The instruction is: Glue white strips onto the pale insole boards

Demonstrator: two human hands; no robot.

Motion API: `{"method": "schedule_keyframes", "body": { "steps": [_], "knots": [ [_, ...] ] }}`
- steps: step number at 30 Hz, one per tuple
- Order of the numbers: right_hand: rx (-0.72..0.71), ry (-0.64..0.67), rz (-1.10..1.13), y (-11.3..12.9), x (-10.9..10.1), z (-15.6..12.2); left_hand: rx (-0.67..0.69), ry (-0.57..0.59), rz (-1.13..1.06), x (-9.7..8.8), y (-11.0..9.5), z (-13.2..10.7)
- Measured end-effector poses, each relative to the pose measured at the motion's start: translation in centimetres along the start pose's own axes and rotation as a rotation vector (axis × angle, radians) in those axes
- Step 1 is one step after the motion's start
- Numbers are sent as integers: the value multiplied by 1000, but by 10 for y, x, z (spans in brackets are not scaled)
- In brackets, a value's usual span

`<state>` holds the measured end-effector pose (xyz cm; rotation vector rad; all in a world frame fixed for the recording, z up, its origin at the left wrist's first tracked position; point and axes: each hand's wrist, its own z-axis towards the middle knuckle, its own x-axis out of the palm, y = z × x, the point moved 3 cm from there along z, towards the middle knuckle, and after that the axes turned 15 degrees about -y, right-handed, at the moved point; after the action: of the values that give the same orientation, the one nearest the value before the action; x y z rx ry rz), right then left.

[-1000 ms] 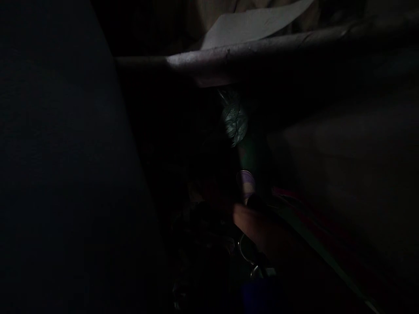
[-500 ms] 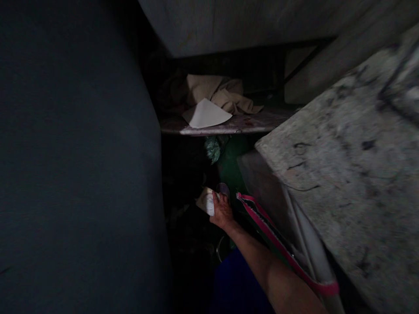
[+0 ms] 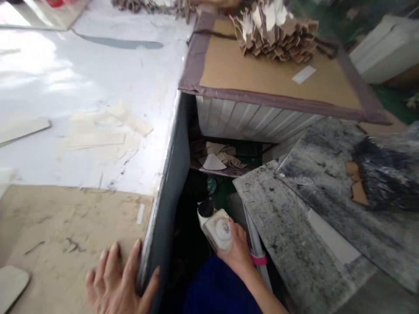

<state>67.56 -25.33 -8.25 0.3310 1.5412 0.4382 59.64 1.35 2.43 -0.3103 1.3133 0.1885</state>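
My right hand (image 3: pixel 236 253) is closed around a white plastic bottle with a black cap (image 3: pixel 214 223), held in the dark gap between two work surfaces. My left hand (image 3: pixel 119 281) lies open with spread fingers on the brown cardboard sheet (image 3: pixel 65 226), its thumb hooked over the table's grey edge (image 3: pixel 165 192).
A glossy white tabletop (image 3: pixel 91 69) stretches to the far left. A cardboard-topped box (image 3: pixel 271 78) bears a pile of folded brown paper pieces (image 3: pixel 278 30). A stained grey slab (image 3: pixel 294 226) lies right, with a black bag (image 3: pixel 382 174). A low shelf holds cloth and paper (image 3: pixel 216 157).
The view has risen from the dark space under the table to the tabletops. My right hand has lifted the bottle up out of the gap. My left hand has come into view.
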Motion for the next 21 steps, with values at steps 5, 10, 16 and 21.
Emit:
{"method": "schedule_keyframes", "body": {
  "steps": [5, 10, 16, 21],
  "knots": [
    [-232, -85, 33, 30, -95, 4, -51, -116, -194, -7, -17, 12],
    [-568, -66, -3, 66, -173, 17, -52, -8, -926, -49, -56, 51],
    [-793, -42, 19, 123, -213, 37, 28, 87, -1257, -120, -55, 98],
    [-913, -51, 38, 165, -202, 39, -128, -72, -1297, -141, -25, 110]
  ]
}}
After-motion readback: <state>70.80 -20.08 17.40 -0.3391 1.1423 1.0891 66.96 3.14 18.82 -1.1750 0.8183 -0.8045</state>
